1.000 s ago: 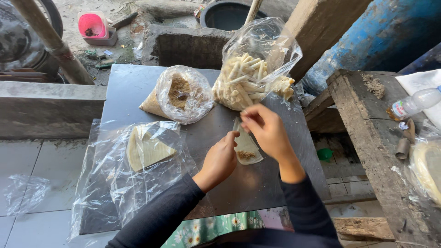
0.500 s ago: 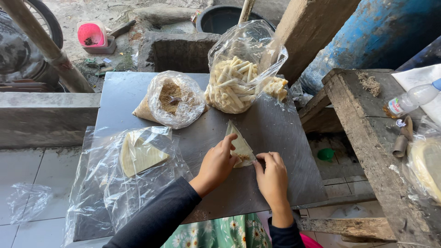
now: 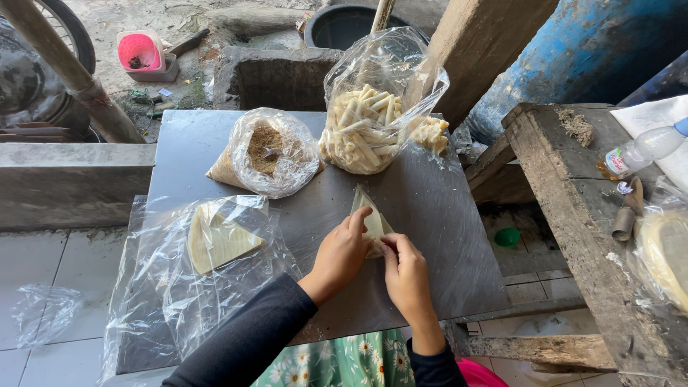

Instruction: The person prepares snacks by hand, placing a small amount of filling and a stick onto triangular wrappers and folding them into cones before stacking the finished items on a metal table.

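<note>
A pale triangular pastry sheet lies flat on the grey metal board. My left hand presses on its lower left part with the index finger stretched along it. My right hand pinches its bottom edge, beside the left hand. Behind them stands a clear bag of several rolled pastry sticks. Left of that sits a clear bag of brown crumbly filling. At the board's left, a flat plastic bag holds more pale sheets.
A rough wooden bench on the right carries a plastic bottle and a wrapped round stack. A concrete basin, a dark tub and a pink container lie beyond the board. A loose plastic bag rests on the tiled floor at left.
A second ago my right hand held the sheet up near the stick bag. Both hands have since come nearer to me and laid the sheet flat on the board.
</note>
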